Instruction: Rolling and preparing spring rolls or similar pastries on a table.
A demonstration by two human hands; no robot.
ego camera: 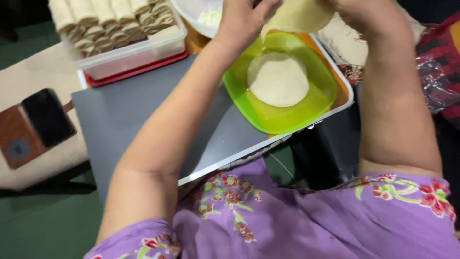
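My left hand (244, 17) and my right hand (369, 12) are raised together at the top of the view, both gripping a thin round pale wrapper (299, 14) that hangs above a green plastic plate (287, 120). A stack of similar round wrappers (278, 79) lies flat in the middle of that plate. The fingertips of both hands are cut off by the frame's top edge.
The green plate rests on a grey tray (124, 115). A clear plastic box (139, 50) of several rolled wrappers stands at the top left. A white bowl (191, 14) with pale filling sits behind. A phone in a brown case (36, 124) lies at left.
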